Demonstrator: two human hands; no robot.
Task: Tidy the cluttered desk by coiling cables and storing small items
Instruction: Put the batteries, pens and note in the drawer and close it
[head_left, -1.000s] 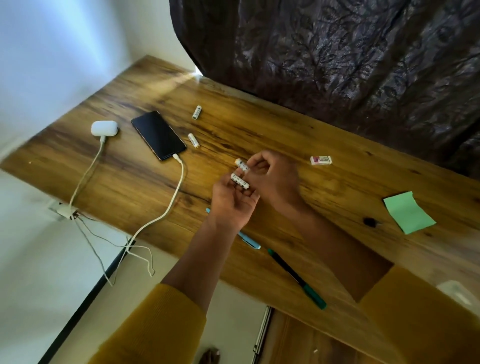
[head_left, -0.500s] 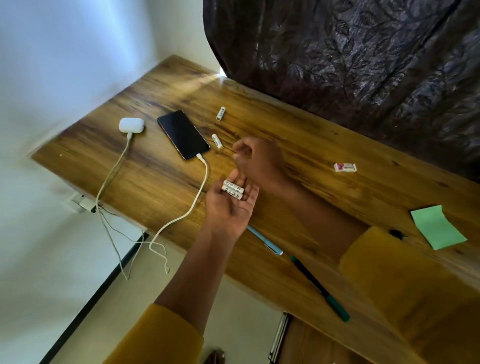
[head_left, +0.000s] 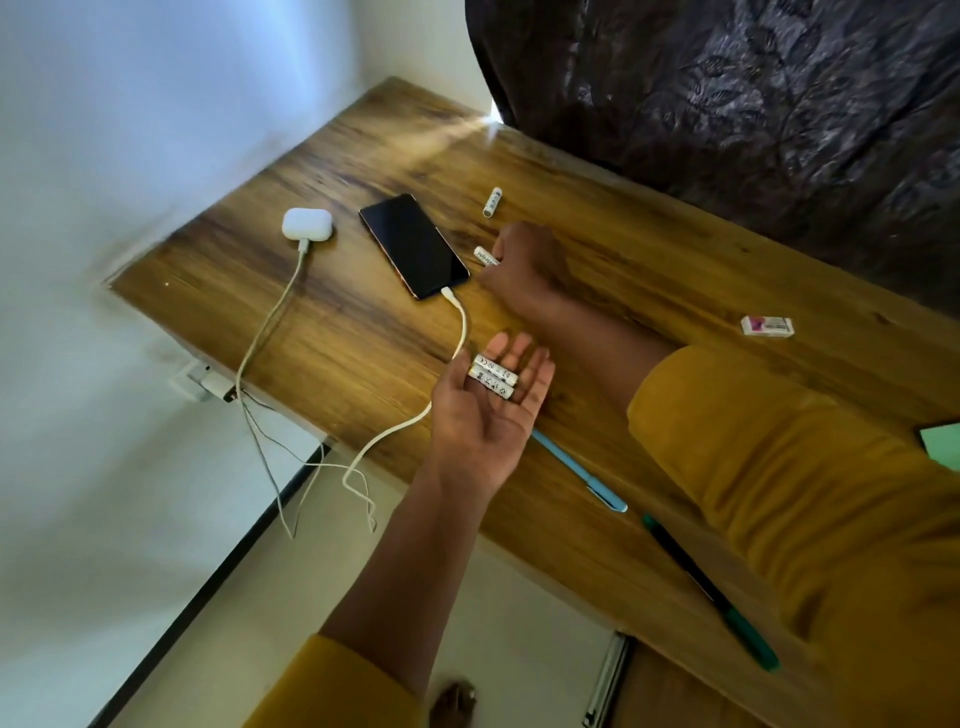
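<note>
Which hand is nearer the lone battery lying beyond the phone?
Right. The right hand is just short of that battery, gripping another battery; the left hand is palm-up nearer the desk's front edge.

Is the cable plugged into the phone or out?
Plugged in: the white cable ends in a connector seated in the near edge of the phone, whose screen is dark.

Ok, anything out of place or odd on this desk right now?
Only task clutter: one battery lies loose beyond the phone, and two white cables dangle uncoiled off the desk edge. Nothing looks spilled or damaged.
</note>
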